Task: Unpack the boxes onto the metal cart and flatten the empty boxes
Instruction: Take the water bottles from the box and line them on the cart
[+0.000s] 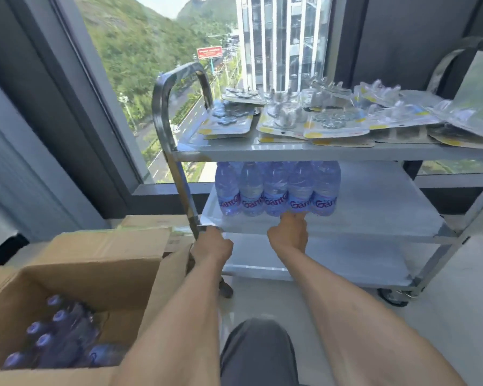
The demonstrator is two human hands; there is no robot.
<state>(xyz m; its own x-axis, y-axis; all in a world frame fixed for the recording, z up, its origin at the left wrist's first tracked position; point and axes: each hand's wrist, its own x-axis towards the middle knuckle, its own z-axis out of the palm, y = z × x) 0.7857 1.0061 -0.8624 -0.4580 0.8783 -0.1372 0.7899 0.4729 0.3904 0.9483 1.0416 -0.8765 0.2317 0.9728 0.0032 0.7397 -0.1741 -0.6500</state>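
Observation:
A three-shelf metal cart (pixel 332 151) stands in front of me by the window. A shrink-wrapped pack of purple water bottles (pixel 276 188) sits on its middle shelf. My right hand (pixel 289 232) reaches to the pack's lower front edge, fingertips touching it. My left hand (pixel 211 245) grips the front left corner of the middle shelf beside the cart's upright. An open cardboard box (pixel 95 274) at lower left holds several more purple-capped bottles (pixel 56 341).
Several blister-packed items (pixel 318 121) cover the cart's top shelf. The bottom shelf (pixel 332 263) is bare. A flat piece of cardboard (pixel 151 221) lies behind the box. A large window (pixel 151 65) is behind the cart. My knee (pixel 260 355) is below.

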